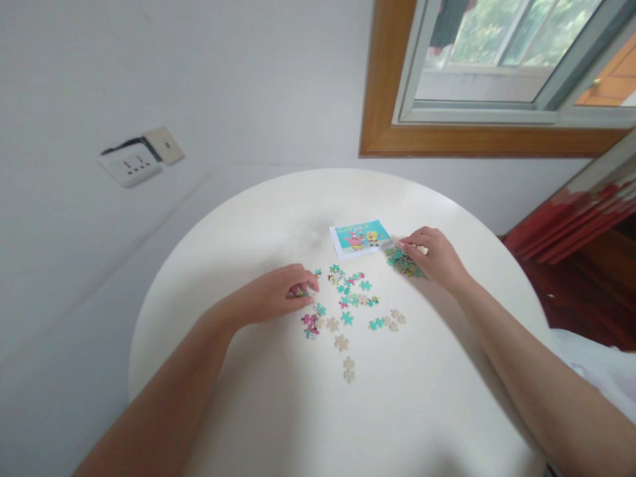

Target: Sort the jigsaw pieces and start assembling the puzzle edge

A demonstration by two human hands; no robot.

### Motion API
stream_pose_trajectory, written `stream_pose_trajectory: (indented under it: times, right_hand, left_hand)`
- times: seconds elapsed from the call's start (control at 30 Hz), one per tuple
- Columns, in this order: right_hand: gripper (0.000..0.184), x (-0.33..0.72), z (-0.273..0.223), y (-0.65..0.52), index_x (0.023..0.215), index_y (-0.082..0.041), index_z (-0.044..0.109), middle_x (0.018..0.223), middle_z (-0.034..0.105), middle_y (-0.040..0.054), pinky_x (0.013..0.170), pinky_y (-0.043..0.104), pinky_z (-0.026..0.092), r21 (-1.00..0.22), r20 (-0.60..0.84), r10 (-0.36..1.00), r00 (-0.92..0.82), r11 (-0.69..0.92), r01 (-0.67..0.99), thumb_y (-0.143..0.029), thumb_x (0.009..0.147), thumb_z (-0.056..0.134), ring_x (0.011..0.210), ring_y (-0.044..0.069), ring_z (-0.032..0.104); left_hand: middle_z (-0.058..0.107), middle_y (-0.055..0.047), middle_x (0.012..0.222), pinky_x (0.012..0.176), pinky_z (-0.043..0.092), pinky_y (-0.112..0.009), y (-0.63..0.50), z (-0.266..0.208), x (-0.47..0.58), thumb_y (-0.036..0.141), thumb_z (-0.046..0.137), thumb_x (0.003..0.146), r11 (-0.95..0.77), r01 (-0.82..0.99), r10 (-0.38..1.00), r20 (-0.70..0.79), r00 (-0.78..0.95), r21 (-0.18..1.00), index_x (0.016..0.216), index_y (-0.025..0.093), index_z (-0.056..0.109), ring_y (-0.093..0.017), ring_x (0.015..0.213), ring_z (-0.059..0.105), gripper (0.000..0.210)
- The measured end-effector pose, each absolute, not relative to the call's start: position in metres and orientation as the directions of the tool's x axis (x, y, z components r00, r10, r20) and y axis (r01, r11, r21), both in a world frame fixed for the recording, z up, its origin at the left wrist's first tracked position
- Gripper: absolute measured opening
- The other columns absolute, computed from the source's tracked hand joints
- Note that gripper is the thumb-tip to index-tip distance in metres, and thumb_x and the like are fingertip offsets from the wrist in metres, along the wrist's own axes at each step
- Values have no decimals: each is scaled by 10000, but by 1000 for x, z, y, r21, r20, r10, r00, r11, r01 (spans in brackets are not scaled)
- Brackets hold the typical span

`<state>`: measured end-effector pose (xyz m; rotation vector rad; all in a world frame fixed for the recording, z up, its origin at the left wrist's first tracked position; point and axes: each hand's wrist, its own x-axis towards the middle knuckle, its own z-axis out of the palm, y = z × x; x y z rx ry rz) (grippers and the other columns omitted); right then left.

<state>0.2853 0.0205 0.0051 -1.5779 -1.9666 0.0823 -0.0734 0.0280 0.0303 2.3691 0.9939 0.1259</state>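
My left hand rests low over the left side of the scattered jigsaw pieces, thumb and forefinger curved with a gap between them. Colourful pieces show partly beneath its fingers. At the right, my right hand has its fingertips pinched together above a heap of teal and yellow jigsaw pieces. What lies in that pinch is too small to make out. Nearby is a picture card with a pink and a yellow cartoon figure. A joined pink cluster sits just below my left hand.
Loose teal pieces and beige, face-down pieces spread across the middle of the round white table. The wall with a socket borders it at left, and a wood-framed window is behind at right.
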Motion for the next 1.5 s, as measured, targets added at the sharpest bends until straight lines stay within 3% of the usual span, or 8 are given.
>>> stream_pose_trajectory:
  times: [0.17, 0.33, 0.53, 0.9, 1.0, 1.2, 1.4, 1.5]
  right_hand:
    - [238, 251, 22, -4, 959, -221, 759, 918, 729, 65, 862, 379, 451, -487, 316, 834, -452, 552, 677, -246, 898, 530, 919, 221, 619]
    - [192, 226, 27, -19, 1029, -239, 742, 1030, 699, 75, 900, 377, 442, -482, 210, 732, -649, 655, 582, -261, 863, 649, 992, 216, 602]
    - [176, 221, 24, -20, 995, -207, 751, 1015, 667, 99, 867, 373, 445, -397, 172, 730, -661, 665, 632, -255, 835, 694, 981, 240, 578]
    - [257, 226, 21, -16, 938, -185, 745, 939, 680, 91, 855, 348, 431, -436, 218, 693, -687, 699, 567, -123, 917, 497, 906, 194, 583]
    - [235, 227, 17, -14, 930, -182, 742, 922, 673, 89, 867, 363, 424, -419, 207, 725, -657, 672, 610, -179, 929, 507, 890, 201, 582]
    - [293, 224, 15, -17, 1176, -205, 671, 1013, 637, 107, 863, 382, 404, -331, 238, 793, -561, 609, 721, -287, 909, 583, 945, 238, 552]
    - [247, 211, 17, -26, 1078, -242, 707, 1067, 625, 90, 859, 390, 370, -321, 177, 797, -578, 601, 732, -378, 888, 628, 995, 253, 536]
    - [214, 205, 15, -27, 1066, -229, 697, 1050, 623, 90, 874, 387, 370, -355, 147, 807, -572, 583, 731, -314, 881, 633, 991, 247, 528]
  left_hand:
    - [623, -43, 1006, 765, 463, -273, 28, 31, -73, 337, 534, 854, -581, 625, 675, -120, 728, 522, 1049, 204, 630, -170, 832, 597, 255]
    - [614, -37, 979, 759, 457, -268, 28, 31, -72, 337, 533, 862, -577, 628, 677, -126, 726, 522, 1055, 203, 627, -164, 819, 590, 253]
    - [616, -39, 1016, 756, 456, -267, 29, 29, -73, 328, 537, 853, -575, 629, 681, -120, 723, 523, 1061, 208, 626, -156, 802, 580, 256]
    - [625, -49, 1024, 746, 471, -269, 28, 31, -72, 345, 527, 851, -573, 634, 682, -127, 720, 520, 1050, 201, 625, -165, 815, 590, 265]
    - [623, -51, 1010, 747, 472, -271, 29, 30, -72, 349, 524, 854, -568, 632, 683, -127, 720, 528, 1052, 201, 624, -166, 817, 588, 266]
    - [625, -53, 1028, 754, 468, -278, 29, 28, -73, 356, 525, 856, -576, 628, 680, -120, 724, 523, 1060, 207, 626, -170, 821, 586, 272]
    - [620, -44, 1030, 768, 466, -275, 29, 27, -73, 349, 534, 856, -572, 632, 686, -118, 718, 523, 1065, 209, 622, -167, 830, 586, 266]
    - [623, -41, 995, 755, 466, -276, 29, 29, -72, 346, 528, 856, -572, 637, 689, -119, 715, 516, 1069, 208, 622, -168, 814, 583, 271]
